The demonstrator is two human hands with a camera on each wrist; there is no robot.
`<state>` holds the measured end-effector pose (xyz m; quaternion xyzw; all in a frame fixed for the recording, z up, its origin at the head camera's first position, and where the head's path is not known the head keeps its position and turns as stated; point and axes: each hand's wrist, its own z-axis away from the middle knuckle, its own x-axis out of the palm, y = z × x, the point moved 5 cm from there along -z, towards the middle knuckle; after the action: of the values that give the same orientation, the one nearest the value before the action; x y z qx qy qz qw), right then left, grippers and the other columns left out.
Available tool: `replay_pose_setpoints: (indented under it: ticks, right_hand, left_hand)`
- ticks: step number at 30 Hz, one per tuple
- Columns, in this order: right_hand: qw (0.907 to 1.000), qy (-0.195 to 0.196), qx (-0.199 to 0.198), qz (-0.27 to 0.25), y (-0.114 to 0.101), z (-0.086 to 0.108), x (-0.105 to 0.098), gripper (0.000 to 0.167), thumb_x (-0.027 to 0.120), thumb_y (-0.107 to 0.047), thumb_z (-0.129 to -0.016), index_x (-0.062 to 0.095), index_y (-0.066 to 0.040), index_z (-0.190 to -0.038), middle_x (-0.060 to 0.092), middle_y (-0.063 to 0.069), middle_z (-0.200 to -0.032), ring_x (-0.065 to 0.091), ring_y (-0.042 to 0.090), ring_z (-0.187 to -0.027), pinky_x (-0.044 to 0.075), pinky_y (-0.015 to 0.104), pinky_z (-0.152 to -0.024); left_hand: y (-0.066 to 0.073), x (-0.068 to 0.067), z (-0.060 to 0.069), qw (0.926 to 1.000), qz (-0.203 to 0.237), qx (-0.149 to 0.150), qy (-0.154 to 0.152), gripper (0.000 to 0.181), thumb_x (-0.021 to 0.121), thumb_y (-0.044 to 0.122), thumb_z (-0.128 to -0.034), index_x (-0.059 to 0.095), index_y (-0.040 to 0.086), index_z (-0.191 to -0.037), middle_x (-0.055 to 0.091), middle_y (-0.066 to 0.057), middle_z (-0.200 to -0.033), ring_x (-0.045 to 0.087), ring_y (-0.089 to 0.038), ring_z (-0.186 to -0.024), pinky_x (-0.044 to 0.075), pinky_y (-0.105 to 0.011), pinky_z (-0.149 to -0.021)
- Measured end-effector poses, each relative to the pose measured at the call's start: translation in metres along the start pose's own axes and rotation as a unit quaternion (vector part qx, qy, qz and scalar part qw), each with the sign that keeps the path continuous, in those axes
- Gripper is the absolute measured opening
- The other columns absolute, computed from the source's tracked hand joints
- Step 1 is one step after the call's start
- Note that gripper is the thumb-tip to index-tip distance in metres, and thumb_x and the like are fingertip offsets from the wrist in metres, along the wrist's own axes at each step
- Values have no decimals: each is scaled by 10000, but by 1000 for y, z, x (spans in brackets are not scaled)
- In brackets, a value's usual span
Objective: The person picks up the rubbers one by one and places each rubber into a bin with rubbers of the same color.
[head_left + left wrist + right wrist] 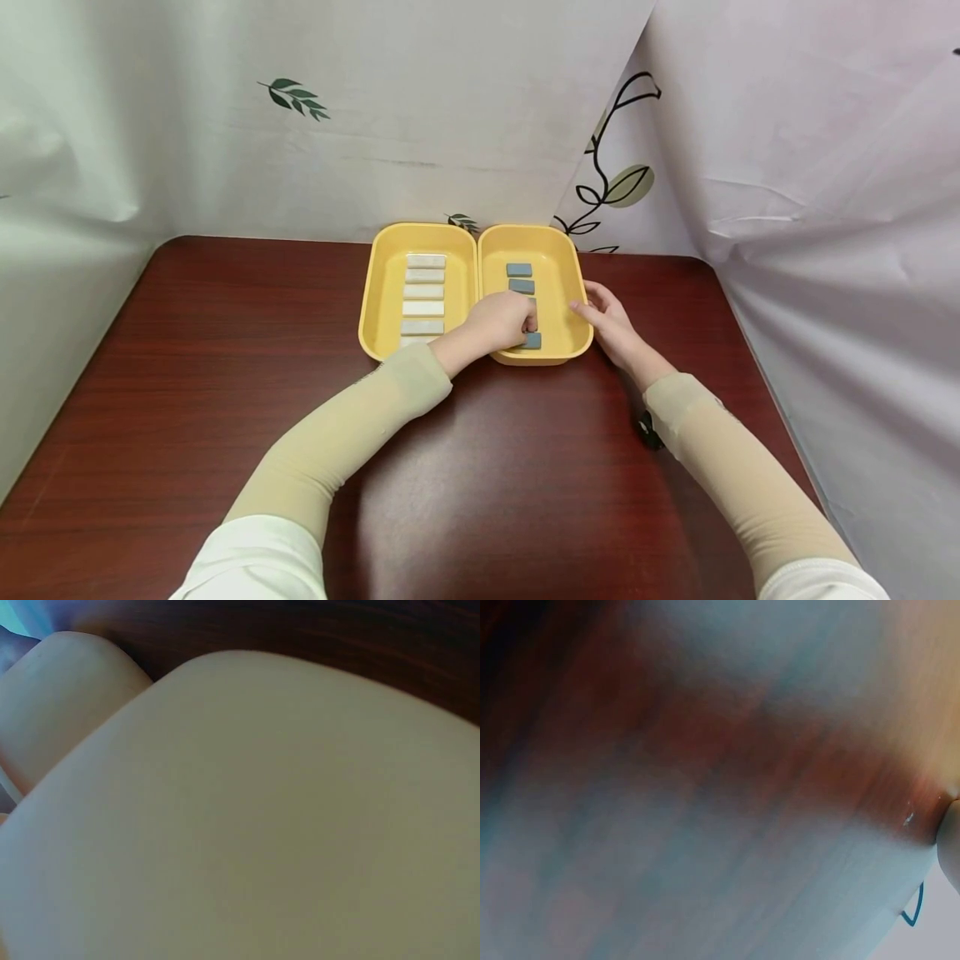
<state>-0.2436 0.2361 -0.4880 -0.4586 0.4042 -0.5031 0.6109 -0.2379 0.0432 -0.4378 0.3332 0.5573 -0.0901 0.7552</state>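
Two yellow trays stand side by side at the back of the table. The left tray point(382, 258) holds a column of white blocks point(423, 292). In the right tray point(572, 275) lies a column of blue-grey blocks point(519, 270). My left hand point(501, 320) reaches into the right tray, its fingers curled down on a blue-grey block among the lower ones; the fingertips are mostly hidden. My right hand point(607, 321) grips the right tray's outer wall, thumb over the rim and fingers outside. The left wrist view shows mostly a sleeve point(262, 810).
The dark red-brown table point(225, 350) reaches back to a pale curtain point(337, 167) with printed leaves. A small black object point(649, 432) shows beside the right sleeve. In the right wrist view, the blurred, reflective tabletop point(705, 772) fills most of the picture.
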Motion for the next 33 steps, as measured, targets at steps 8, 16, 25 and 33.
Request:
replay_pose_setpoints:
  ticks: [8,16,25,33]
  right_hand:
    - [10000,13,-54,-36,0,0,0,604,558,-94,-1067,313,33,-1604,544,44,-1312,619,49,-1079,572,157,-866]
    - [10000,-2,-29,-12,-2,0,1,605,549,-92,-1073,303,30,-1612,518,90,-1392,602,63,-1119,564,152,-885]
    - [10000,-22,-25,-15,0,1,0,599,548,-93,-1074,307,24,-1609,538,38,-1338,618,55,-1099,577,158,-869]
    - [10000,-35,-15,2,1,-1,0,607,559,-114,-1071,312,20,-1610,542,49,-1339,625,52,-1092,576,161,-877]
  left_hand:
    - [0,0,0,10000,12,-10,-47,225,752,-23,-883,819,168,-981,783,33,-990,722,-157,-965,605,-334,-848]
    - [2,-1,1,9999,-8,-92,-41,278,726,-55,-906,829,177,-1018,797,30,-1041,736,-162,-1007,620,-348,-881]
    - [0,2,-2,9998,-120,-87,-97,291,693,-47,-913,824,186,-1029,795,47,-1081,732,-150,-1021,611,-375,-920]
    - [1,1,-1,9998,-96,-94,-111,300,683,-55,-922,825,181,-1040,798,33,-1118,738,-178,-1052,614,-361,-915]
